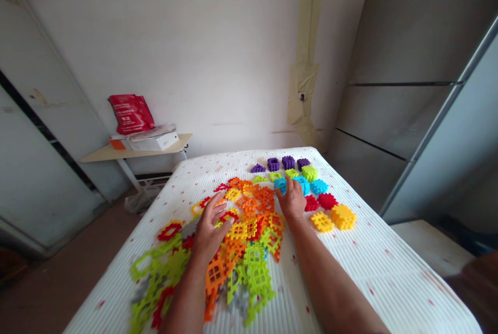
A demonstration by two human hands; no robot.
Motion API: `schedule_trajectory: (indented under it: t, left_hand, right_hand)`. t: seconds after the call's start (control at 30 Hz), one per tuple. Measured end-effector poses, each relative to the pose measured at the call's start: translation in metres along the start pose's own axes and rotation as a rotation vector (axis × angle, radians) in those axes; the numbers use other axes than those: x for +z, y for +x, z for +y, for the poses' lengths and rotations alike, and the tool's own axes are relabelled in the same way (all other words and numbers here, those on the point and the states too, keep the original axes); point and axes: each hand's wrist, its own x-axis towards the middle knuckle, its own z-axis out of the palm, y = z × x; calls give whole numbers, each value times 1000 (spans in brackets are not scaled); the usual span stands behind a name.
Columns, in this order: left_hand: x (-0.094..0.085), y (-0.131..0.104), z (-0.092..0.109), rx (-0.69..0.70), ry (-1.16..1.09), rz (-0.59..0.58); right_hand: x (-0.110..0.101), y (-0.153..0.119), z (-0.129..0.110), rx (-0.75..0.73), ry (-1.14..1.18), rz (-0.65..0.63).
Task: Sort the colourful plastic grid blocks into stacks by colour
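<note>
A mixed pile of plastic interlocking tiles (216, 274), in orange, green, red, yellow and grey, spreads over the left and middle of the table. Over its upper part hovers my left hand (212, 225), fingers apart, with nothing visible in its grasp. To the right, my right hand (291, 202) reaches to the blue tiles; its thumb and fingers close around a blue tile (280, 184). Right beside it stand another blue stack (302, 184) and a blue group (319, 186). My right fingers partly cover the blue pieces.
Purple stacks (288, 162) stand at the far edge, with green stacks (309, 172) before them. Red tiles (327, 200) and yellow stacks (343, 217) lie nearer on the right. A side table (101, 153) holds a red bag (130, 114). A grey cabinet (381, 111) borders the right.
</note>
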Motion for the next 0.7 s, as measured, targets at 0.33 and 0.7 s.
schedule_trajectory:
  t: [0.33, 0.7]
  left_hand:
    - [-2, 1, -3, 43, 124, -44]
    - [-2, 1, -5, 86, 194, -70]
  right_hand:
    - [1, -2, 0, 35, -15, -34]
    - [2, -2, 0, 57, -42, -95]
